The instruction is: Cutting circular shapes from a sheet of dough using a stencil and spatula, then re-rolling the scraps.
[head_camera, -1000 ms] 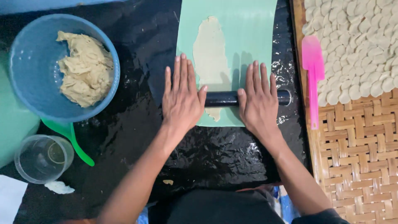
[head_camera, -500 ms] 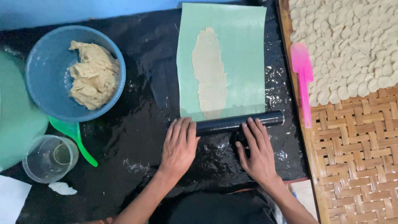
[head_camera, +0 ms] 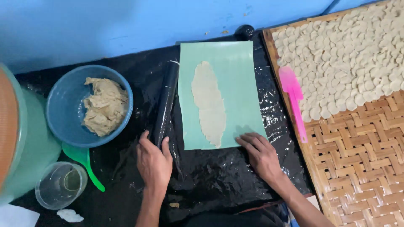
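A pale green mat (head_camera: 235,71) lies on black plastic sheeting, with a long thin strip of rolled dough (head_camera: 208,103) on it. A black rolling pin (head_camera: 166,101) lies lengthwise just left of the mat. My left hand (head_camera: 153,162) grips the pin's near end. My right hand (head_camera: 261,154) rests flat on the mat's near right corner, fingers spread, holding nothing.
A blue bowl (head_camera: 63,96) with a lump of dough (head_camera: 105,107) sits at left, beside a green container (head_camera: 29,159), a green scoop (head_camera: 86,164) and a clear cup (head_camera: 61,185). At right, a woven tray (head_camera: 362,164) carries many small dough discs (head_camera: 349,50) and a pink spatula (head_camera: 294,98).
The rolling pin went from lying crosswise under both palms at the mat's near edge to lying lengthwise left of the mat. My right hand left it and now rests on the mat.
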